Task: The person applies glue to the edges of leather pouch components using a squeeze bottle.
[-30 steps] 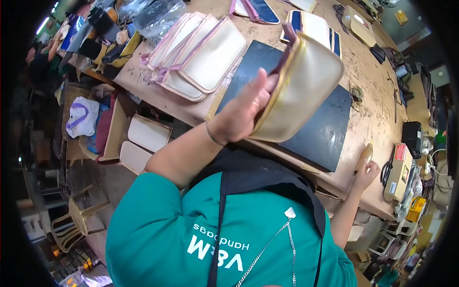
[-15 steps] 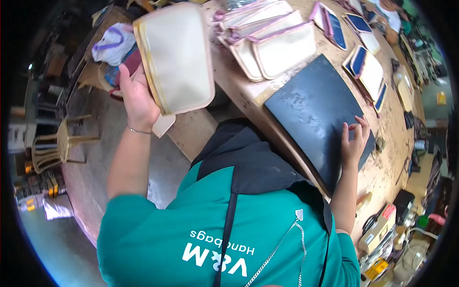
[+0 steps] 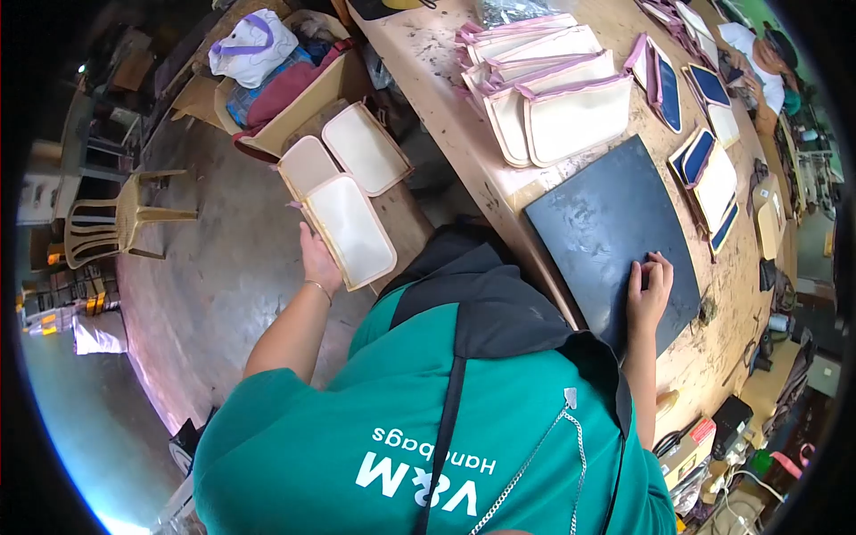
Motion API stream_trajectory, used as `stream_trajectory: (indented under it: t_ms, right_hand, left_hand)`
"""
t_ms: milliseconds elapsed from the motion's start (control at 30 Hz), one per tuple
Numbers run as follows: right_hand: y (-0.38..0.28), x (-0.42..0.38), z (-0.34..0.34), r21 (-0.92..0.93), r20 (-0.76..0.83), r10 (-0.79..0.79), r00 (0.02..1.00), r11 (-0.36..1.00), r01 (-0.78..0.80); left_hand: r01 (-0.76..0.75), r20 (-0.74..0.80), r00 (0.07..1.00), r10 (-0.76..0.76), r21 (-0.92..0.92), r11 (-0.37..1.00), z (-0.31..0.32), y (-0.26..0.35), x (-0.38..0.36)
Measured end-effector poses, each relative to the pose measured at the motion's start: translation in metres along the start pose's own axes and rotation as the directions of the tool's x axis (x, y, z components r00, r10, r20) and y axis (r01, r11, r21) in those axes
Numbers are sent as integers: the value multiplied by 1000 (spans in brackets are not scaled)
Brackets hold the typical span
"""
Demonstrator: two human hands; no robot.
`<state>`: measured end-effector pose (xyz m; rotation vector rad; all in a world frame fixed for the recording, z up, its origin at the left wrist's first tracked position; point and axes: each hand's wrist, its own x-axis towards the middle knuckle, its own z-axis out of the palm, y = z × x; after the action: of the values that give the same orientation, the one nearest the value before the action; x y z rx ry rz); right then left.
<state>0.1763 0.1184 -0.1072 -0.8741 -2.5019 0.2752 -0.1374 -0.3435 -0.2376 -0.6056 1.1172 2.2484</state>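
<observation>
Three cream pieces sit together beside the desk (image 3: 486,152), low on the person's left. The nearest, a cream pouch (image 3: 349,230) with rounded corners and a yellowish strip along one long side, is in the left hand (image 3: 319,260). That hand is clamped on the strip side, its thumb on the edge and the other fingers mostly hidden beneath. The pouch partly overlaps the second piece (image 3: 308,166) and reaches the lower end of the third piece (image 3: 364,147). Just beyond them stands an open cardboard box (image 3: 299,111) holding dark red cloth (image 3: 278,94) and a white bag (image 3: 254,46) with a purple handle.

The right hand (image 3: 649,290) rests on a black board (image 3: 615,236) that lies flat on the desk. Its fingers are bent, with the thumb and forefinger slightly apart, and nothing can be seen between them.

Past the board's far left corner, a stack of cream pouches (image 3: 578,120) with pink edging lies fanned out. To its right are several blue and cream pieces (image 3: 711,187). Farther off at the desk's far side is another person (image 3: 758,67).
</observation>
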Motion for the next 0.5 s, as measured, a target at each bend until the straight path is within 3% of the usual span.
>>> stream_trajectory:
  t_ms: [133,267,500]
  right_hand:
    - [-1,-1,0,-11,0,-1,1000,1000,1]
    - [-1,-1,-1,8,15,41,999,999,-41]
    - [1,0,-1,15,43,62,997,998,-63]
  left_hand:
    - [32,-105,994,-39,-67,997,6,-13,-7]
    - [-37,-151,988,23,-92,995,-13,-36,-19]
    - [33,-289,956,-53,-72,997,-26,-53,-35]
